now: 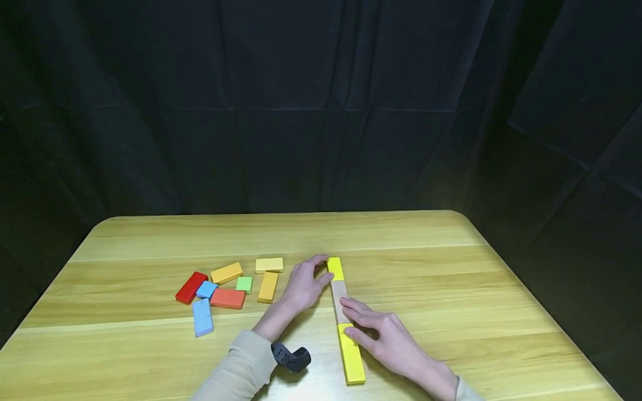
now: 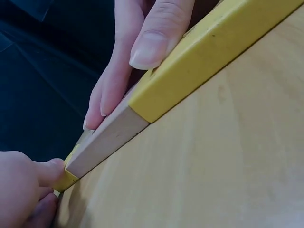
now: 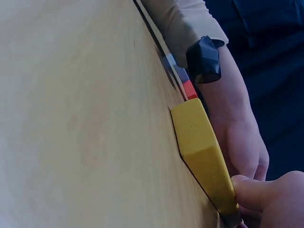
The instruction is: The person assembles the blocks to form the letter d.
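Three blocks lie end to end in a straight row on the table: a short yellow block (image 1: 335,269) at the far end, a pale grey block (image 1: 339,298) in the middle and a long yellow block (image 1: 353,363) nearest me. My left hand (image 1: 303,285) holds the short yellow block between thumb and finger from its left side. With fairly straight fingers, my right hand (image 1: 391,341) touches the grey block, while its thumb rests on the long yellow one. In the left wrist view the grey block (image 2: 107,140) meets both yellow blocks.
Left of the row lie loose blocks: a red block (image 1: 191,287), a coral block (image 1: 228,298), a light blue block (image 1: 203,317), a small blue block (image 1: 207,289), a green block (image 1: 244,284) and several yellow-orange ones. Black cloth (image 1: 281,139) hangs behind the wooden table (image 1: 426,267).
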The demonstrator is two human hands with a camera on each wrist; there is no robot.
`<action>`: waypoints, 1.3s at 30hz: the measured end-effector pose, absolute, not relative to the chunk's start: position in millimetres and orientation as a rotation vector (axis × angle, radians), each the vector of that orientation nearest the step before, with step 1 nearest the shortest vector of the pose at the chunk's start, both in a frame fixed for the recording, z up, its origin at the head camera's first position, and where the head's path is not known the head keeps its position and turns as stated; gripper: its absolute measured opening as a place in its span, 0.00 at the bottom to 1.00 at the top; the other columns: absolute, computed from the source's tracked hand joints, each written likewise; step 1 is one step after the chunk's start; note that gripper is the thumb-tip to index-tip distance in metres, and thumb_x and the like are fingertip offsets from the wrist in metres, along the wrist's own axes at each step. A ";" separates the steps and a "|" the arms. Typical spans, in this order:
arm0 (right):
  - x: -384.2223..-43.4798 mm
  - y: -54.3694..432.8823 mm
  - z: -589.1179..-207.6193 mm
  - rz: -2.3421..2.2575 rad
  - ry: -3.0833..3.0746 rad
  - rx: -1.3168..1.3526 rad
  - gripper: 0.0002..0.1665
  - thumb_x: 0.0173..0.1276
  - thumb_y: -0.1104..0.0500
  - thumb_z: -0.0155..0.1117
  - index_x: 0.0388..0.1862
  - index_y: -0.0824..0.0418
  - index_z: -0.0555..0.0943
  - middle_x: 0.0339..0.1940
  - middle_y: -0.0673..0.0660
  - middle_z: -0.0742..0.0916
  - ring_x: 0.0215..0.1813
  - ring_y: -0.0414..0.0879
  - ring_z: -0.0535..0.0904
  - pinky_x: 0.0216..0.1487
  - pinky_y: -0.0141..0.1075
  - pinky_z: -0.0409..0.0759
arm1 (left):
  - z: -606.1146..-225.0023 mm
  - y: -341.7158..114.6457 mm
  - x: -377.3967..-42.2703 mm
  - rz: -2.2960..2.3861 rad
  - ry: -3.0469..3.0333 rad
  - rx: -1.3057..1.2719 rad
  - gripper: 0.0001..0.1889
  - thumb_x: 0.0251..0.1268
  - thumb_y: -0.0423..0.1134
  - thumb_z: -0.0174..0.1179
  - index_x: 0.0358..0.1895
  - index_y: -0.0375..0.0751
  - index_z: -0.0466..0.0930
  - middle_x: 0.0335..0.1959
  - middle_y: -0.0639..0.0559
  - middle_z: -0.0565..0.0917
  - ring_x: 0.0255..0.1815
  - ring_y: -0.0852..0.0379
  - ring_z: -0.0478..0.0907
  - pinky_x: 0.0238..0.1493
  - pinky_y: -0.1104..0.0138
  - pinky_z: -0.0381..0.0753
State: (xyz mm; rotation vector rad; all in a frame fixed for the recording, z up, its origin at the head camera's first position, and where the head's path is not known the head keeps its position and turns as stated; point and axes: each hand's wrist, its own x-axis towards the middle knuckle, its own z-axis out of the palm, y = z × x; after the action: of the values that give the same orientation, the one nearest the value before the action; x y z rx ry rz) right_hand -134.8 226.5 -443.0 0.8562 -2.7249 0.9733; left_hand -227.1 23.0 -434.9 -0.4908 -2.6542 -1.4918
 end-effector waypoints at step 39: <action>-132.4 229.9 -440.6 1.005 -2.723 0.838 0.28 0.73 0.47 0.63 0.65 0.60 0.79 0.71 0.45 0.76 0.73 0.45 0.70 0.69 0.47 0.72 | -426.7 -53.3 -176.0 -1.391 -2.569 -0.480 0.22 0.62 0.31 0.67 0.61 0.37 0.80 0.56 0.41 0.85 0.56 0.45 0.82 0.57 0.51 0.81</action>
State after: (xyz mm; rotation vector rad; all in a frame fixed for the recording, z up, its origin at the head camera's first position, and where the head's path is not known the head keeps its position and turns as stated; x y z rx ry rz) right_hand -132.4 229.9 -440.6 0.8383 -2.7226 1.0047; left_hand -176.0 -53.3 -426.7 -0.4805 -2.5685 -1.3911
